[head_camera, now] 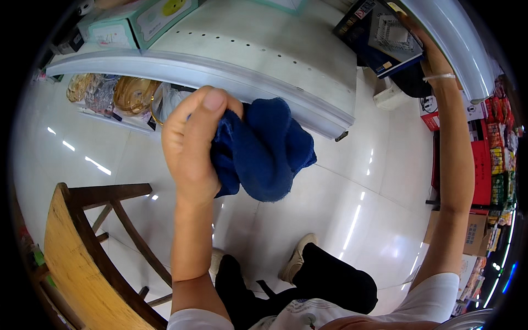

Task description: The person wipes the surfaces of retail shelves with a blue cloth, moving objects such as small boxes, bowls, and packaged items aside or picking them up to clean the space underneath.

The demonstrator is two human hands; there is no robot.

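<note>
In the middle of the view my left hand (192, 140) grips a bunched dark blue cloth (264, 152), thumb on top, and folds of it hang out to the right. The cloth is in front of the front rail (264, 88) of a white metal shelf. My right arm stretches to the upper right. There my right hand (431, 51), partly hidden by a curved shelf edge (458, 45), holds the right side of a dark blue box (381, 37). The box is tilted and bears writing and a picture of a glass dish.
Mint-green boxes (138, 27) stand on the shelf (247, 24) at the left. Amber and clear glassware (134, 95) sits below. A wooden stool (82, 264) is at the lower left. Packaged goods (497, 156) and red boxes (480, 173) line the right.
</note>
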